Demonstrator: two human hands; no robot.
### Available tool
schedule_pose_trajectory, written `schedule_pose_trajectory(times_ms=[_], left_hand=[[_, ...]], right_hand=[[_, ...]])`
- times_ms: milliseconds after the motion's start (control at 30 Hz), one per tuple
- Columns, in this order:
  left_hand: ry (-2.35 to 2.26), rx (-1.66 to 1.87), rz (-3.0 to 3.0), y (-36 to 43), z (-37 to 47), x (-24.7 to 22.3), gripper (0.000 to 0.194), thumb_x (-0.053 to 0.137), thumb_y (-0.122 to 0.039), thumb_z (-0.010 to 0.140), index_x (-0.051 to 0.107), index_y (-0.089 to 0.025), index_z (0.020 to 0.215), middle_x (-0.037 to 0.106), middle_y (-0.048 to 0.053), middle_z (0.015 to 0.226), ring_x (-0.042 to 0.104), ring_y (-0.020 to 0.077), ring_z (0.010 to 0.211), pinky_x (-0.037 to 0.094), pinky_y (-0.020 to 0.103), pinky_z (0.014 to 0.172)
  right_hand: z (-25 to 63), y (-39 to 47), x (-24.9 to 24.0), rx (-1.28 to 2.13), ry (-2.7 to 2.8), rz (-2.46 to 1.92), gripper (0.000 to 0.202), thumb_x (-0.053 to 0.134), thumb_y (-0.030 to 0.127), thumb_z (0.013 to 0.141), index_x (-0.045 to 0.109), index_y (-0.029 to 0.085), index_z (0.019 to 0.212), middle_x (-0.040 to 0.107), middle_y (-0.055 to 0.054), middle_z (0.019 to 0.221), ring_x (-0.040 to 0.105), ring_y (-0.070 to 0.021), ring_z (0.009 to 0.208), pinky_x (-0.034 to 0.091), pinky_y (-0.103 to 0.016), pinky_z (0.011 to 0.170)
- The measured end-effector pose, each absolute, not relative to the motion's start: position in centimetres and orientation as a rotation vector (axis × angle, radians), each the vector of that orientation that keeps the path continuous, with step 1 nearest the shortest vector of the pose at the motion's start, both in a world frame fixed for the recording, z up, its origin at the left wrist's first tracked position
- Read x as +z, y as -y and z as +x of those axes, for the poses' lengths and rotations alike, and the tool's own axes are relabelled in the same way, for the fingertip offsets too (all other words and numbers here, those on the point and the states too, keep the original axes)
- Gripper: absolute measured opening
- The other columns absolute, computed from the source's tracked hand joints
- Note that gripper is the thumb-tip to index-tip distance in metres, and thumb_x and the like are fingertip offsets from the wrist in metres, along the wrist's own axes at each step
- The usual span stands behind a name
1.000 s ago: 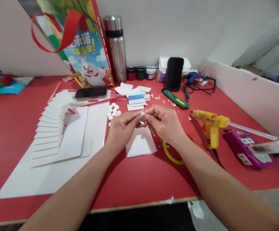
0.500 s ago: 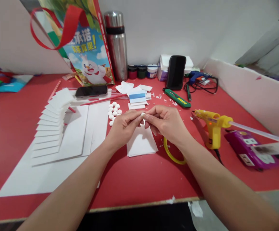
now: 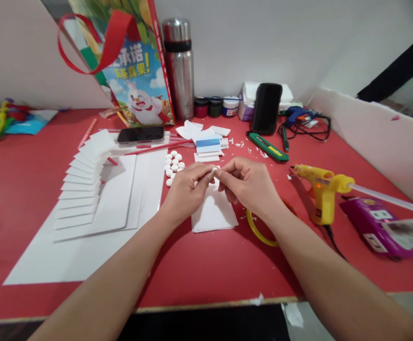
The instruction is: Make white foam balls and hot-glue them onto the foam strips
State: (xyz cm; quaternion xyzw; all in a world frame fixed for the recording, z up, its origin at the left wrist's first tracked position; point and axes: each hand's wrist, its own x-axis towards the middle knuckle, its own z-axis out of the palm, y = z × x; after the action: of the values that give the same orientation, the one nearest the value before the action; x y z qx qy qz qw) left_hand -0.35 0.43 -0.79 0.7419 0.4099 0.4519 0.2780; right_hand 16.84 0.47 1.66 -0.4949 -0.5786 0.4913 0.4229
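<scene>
Both hands meet above the middle of the table, fingertips pinched on a small white piece (image 3: 215, 170) of what looks like soft clay. My left hand (image 3: 189, 186) grips it between thumb and forefinger, and my right hand (image 3: 247, 182) pinches it from the other side. Much of the piece is covered by the fingers. Beneath the hands lies a small stack of white paper sheets (image 3: 214, 215). Several round white pellets (image 3: 173, 163) are grouped just beyond my left hand. A yellow ring of tape (image 3: 258, 233) lies partly under my right forearm.
At left, a fanned white card staircase (image 3: 80, 192) stands on white board. A yellow glue gun (image 3: 325, 194) and purple power strip (image 3: 377, 222) are at right. Behind are a green cutter (image 3: 268, 147), phone (image 3: 140, 134), upright black device (image 3: 267, 109), steel flask (image 3: 179, 71) and gift bag (image 3: 138, 71).
The view has shifted slightly, so the table's things appear a little further right. Both hands keep their pinch on the white piece, with the fingertips slightly closer together over it.
</scene>
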Motion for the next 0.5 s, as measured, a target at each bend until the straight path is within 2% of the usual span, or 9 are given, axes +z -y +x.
schedule_pose_trajectory(times_ms=[100, 167, 300, 400, 500], left_hand=[[-1.107, 1.226, 1.896, -0.59, -0.68, -0.69, 0.019, 0.058, -0.021, 0.098, 0.077, -0.019, 0.096, 0.072, 0.004, 0.086, 0.064, 0.0159, 0.077, 0.052, 0.029, 0.076], [-1.118, 1.234, 1.883, -0.69, -0.9, -0.59, 0.019, 0.059, -0.021, 0.097, 0.078, -0.019, 0.098, 0.073, 0.004, 0.086, 0.064, 0.016, 0.077, 0.053, 0.029, 0.078], [-1.104, 1.249, 1.927, -0.76, -1.14, -0.48, 0.021, 0.059, -0.02, 0.097, 0.079, -0.019, 0.101, 0.073, 0.004, 0.087, 0.065, 0.0162, 0.081, 0.053, 0.029, 0.082], [-1.095, 1.23, 1.966, -0.76, -1.19, -0.57, 0.022, 0.058, -0.019, 0.098, 0.079, -0.02, 0.104, 0.072, 0.004, 0.086, 0.065, 0.0162, 0.082, 0.052, 0.03, 0.083], [-1.105, 1.216, 1.987, -0.77, -1.22, -0.71, 0.022, 0.058, -0.021, 0.099, 0.079, -0.021, 0.106, 0.073, 0.004, 0.087, 0.065, 0.0167, 0.082, 0.052, 0.031, 0.083]], right_hand=[[17.14, -0.91, 2.02, 1.586, 1.176, -1.173, 0.037, 0.073, 0.05, 0.09, 0.064, 0.016, 0.079, 0.074, -0.007, 0.07, 0.067, -0.0142, 0.048, 0.055, -0.024, 0.046], [17.32, -1.26, 2.11, 1.798, 1.033, -1.134, 0.04, 0.062, 0.052, 0.097, 0.067, 0.014, 0.087, 0.077, -0.012, 0.076, 0.072, -0.018, 0.056, 0.061, -0.028, 0.052], [17.37, -1.56, 1.86, 1.939, 0.985, -1.072, 0.035, 0.054, 0.044, 0.103, 0.07, 0.013, 0.096, 0.078, -0.012, 0.08, 0.069, -0.0152, 0.053, 0.059, -0.025, 0.049], [17.33, -1.46, 1.59, 1.879, 1.035, -1.06, 0.031, 0.062, 0.042, 0.1, 0.072, 0.013, 0.095, 0.076, -0.009, 0.079, 0.063, -0.0108, 0.051, 0.054, -0.021, 0.046], [17.43, -1.4, 1.36, 1.84, 1.116, -1.062, 0.029, 0.075, 0.042, 0.09, 0.075, 0.014, 0.094, 0.074, -0.006, 0.079, 0.06, -0.0095, 0.053, 0.053, -0.021, 0.048]])
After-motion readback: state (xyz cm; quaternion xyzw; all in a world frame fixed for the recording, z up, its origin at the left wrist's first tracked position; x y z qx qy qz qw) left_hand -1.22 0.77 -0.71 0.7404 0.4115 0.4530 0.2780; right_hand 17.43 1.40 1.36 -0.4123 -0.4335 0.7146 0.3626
